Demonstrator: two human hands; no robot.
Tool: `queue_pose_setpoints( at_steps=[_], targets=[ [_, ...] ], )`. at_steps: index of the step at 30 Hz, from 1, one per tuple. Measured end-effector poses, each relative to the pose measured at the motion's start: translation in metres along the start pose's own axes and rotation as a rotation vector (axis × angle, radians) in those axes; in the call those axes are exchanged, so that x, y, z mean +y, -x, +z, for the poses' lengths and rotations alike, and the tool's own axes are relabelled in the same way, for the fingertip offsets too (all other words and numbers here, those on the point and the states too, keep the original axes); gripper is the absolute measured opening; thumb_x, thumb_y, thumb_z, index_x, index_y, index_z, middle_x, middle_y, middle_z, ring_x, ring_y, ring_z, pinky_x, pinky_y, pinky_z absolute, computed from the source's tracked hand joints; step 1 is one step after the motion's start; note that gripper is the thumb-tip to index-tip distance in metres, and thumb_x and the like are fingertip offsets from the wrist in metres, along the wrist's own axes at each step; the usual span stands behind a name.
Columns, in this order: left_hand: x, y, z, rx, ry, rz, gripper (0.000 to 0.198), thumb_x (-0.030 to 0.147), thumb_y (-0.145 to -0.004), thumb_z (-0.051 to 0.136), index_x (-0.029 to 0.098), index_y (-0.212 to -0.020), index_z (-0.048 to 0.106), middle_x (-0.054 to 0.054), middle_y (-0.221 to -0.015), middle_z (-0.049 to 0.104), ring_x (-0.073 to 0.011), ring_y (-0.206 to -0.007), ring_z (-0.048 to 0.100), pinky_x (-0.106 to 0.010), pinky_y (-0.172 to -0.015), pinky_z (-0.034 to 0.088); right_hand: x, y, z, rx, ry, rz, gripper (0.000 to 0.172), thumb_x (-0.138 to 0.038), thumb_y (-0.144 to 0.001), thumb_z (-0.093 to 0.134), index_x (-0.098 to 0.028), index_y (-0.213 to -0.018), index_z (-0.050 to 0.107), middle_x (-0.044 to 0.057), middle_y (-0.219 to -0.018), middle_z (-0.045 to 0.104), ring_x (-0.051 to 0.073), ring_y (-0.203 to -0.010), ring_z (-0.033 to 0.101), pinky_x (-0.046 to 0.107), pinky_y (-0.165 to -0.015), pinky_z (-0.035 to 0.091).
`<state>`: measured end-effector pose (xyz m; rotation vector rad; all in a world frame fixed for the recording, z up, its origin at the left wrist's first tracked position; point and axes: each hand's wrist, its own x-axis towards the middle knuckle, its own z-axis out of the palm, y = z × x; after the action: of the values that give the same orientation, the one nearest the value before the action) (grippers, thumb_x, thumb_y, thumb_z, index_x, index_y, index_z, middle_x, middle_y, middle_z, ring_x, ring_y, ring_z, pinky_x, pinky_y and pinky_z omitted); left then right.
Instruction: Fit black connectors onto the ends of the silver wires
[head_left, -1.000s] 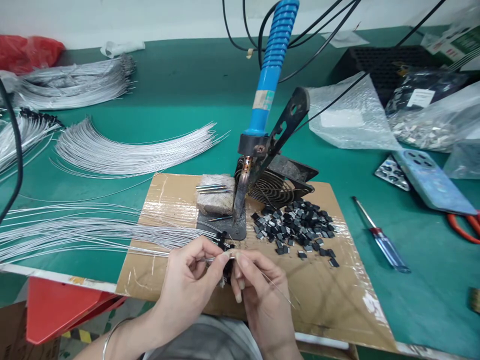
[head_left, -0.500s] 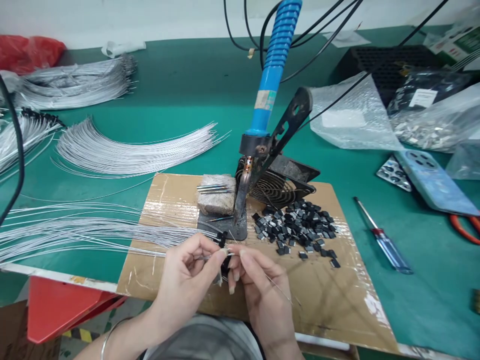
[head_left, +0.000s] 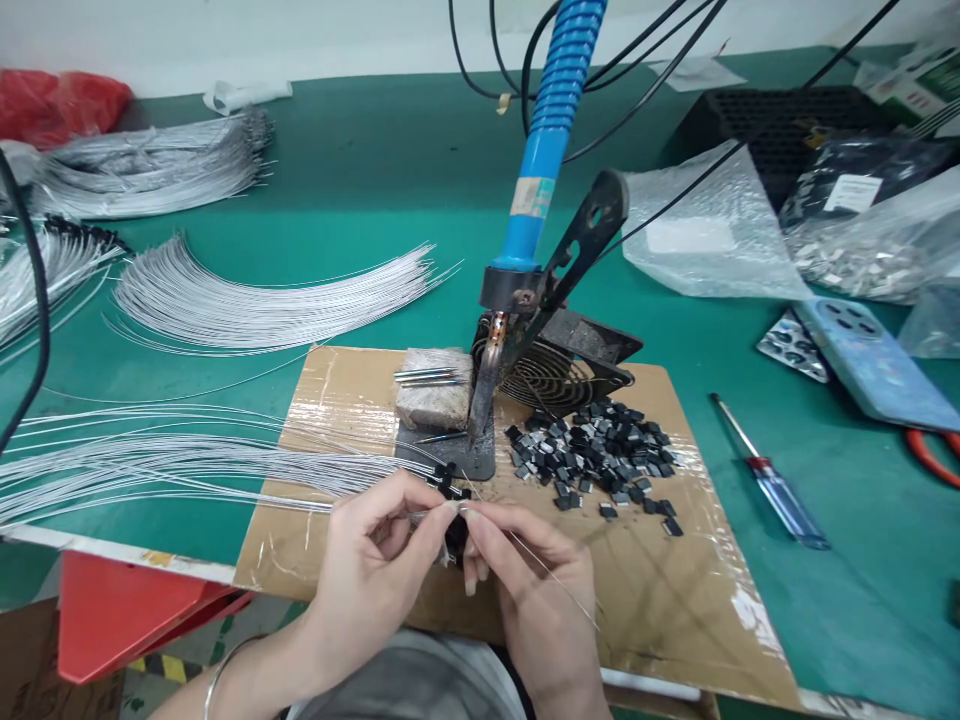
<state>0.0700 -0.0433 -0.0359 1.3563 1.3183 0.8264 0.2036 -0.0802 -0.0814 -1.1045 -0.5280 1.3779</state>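
Observation:
My left hand [head_left: 386,555] is closed in a pinch over the front of the cardboard, on the end of a thin white wire. Its tip is mostly hidden by the fingers. Right beside it, my right hand [head_left: 529,570] pinches a thin silvery wire [head_left: 561,582] that trails down to the right across the palm. The fingertips of both hands meet. Behind them a bundle of white wires [head_left: 315,467] runs in from the left, several ending in small black connectors [head_left: 454,540]. Above the hands, a blue-handled soldering iron [head_left: 536,185] points tip-down in its stand.
Small black connector pieces [head_left: 600,455] lie heaped on the cardboard [head_left: 660,600]. A wrapped block [head_left: 433,405] carries several metal tips. Behind the iron sits a black fan [head_left: 559,375]. Screwdriver [head_left: 780,500], phone [head_left: 877,360] and plastic bags [head_left: 705,230] are rightward; more wires [head_left: 262,310] lie back left.
My right hand has shifted slightly right, and its trailing wire now shows more of its length. My left hand stays nearly in place, still pinching.

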Motion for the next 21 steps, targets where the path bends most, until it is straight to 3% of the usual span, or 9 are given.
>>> queue_pose_setpoints(
  at_steps=[8, 13, 17, 21],
  targets=[
    [-0.004, 0.001, 0.002, 0.025, -0.103, 0.069, 0.022, 0.027, -0.092, 0.062, 0.015, -0.075, 0.067, -0.001, -0.062, 0.059, -0.0108, -0.053, 0.046, -0.022, -0.048, 0.036, 0.000, 0.001, -0.004, -0.013, -0.007, 0.021, 0.006, -0.029, -0.083, 0.080, -0.025, -0.087, 0.084, -0.001, -0.064, 0.069, 0.007, -0.050, 0.058, 0.014, -0.048, 0.050],
    [-0.005, 0.002, -0.001, -0.016, -0.133, 0.091, 0.021, 0.027, -0.094, 0.061, 0.016, -0.078, 0.068, -0.001, -0.064, 0.060, -0.0109, -0.054, 0.044, -0.023, -0.050, 0.035, -0.007, -0.001, -0.007, -0.060, -0.018, 0.069, 0.009, -0.033, -0.082, 0.081, -0.024, -0.082, 0.083, -0.002, -0.058, 0.065, 0.007, -0.048, 0.057, 0.015, -0.046, 0.048],
    [-0.002, 0.002, -0.005, -0.051, -0.213, 0.112, 0.021, 0.026, -0.094, 0.061, 0.017, -0.076, 0.068, 0.003, -0.060, 0.052, -0.0099, -0.053, 0.036, -0.023, -0.049, 0.029, -0.017, -0.006, -0.012, -0.113, 0.003, 0.142, 0.015, -0.037, -0.078, 0.084, -0.023, -0.074, 0.081, -0.003, -0.055, 0.063, 0.007, -0.047, 0.055, 0.015, -0.046, 0.046],
    [-0.003, 0.003, -0.006, -0.066, -0.232, 0.112, 0.021, 0.026, -0.095, 0.061, 0.017, -0.078, 0.068, 0.003, -0.061, 0.053, -0.0101, -0.054, 0.037, -0.024, -0.050, 0.030, -0.019, -0.008, -0.018, -0.164, 0.057, 0.162, 0.013, -0.037, -0.080, 0.083, -0.024, -0.078, 0.082, -0.002, -0.055, 0.066, 0.008, -0.050, 0.057, 0.016, -0.049, 0.046]
  ],
)
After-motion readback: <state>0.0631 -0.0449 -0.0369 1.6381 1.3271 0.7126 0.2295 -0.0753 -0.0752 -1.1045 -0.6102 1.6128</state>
